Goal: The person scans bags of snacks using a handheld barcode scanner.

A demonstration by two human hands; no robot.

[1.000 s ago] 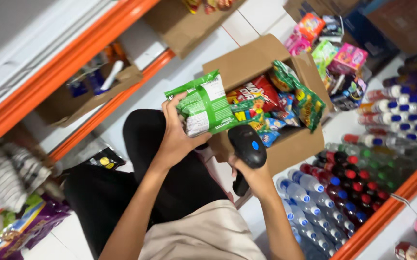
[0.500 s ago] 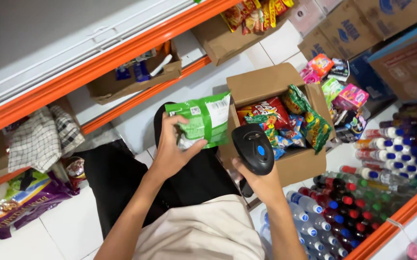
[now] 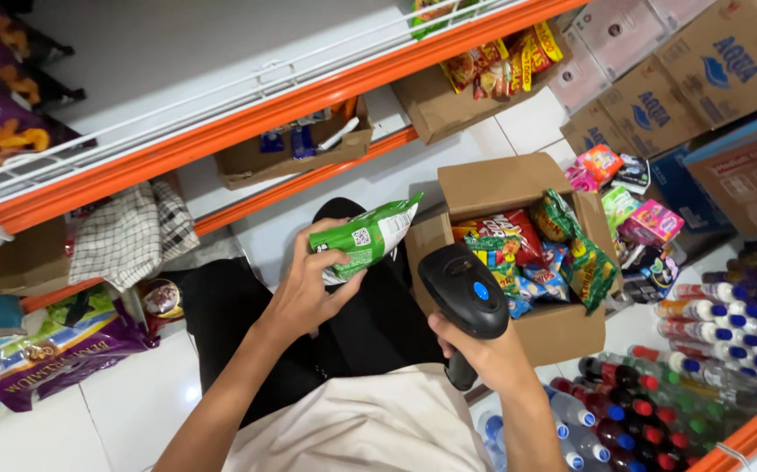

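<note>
Left hand [image 3: 309, 293]: closed about the lower end of a green snack packet [image 3: 364, 243], thumb on the near face and fingers wrapped behind.
Green snack packet: held in the air over the lap, long axis slanting up and to the right; its printed code panel faces the camera, white end uppermost.
Right hand [image 3: 482, 354]: fist shut on the grip of a black handheld scanner [image 3: 464, 293]; the grip's lower end shows below the palm.
Black handheld scanner: head tilted up and leftward, blue button on top; it sits just right of and slightly below the packet, apart from it, so the packet lies up-left of the scanner's head. Whether its window faces the code panel cannot be told.
Nearer hand: the left alone touches the packet; the right is close beside it.
Open cardboard box [image 3: 562, 332]: on the tiled floor [image 3: 134, 402] behind the scanner, filled with mixed snack packets.
Bottles [image 3: 702, 367]: rows with coloured caps, right of the box.
Orange shelf edge [image 3: 221, 131]: runs diagonally above.
Checked cloth [image 3: 129, 232]: lying under the shelf, left.
</note>
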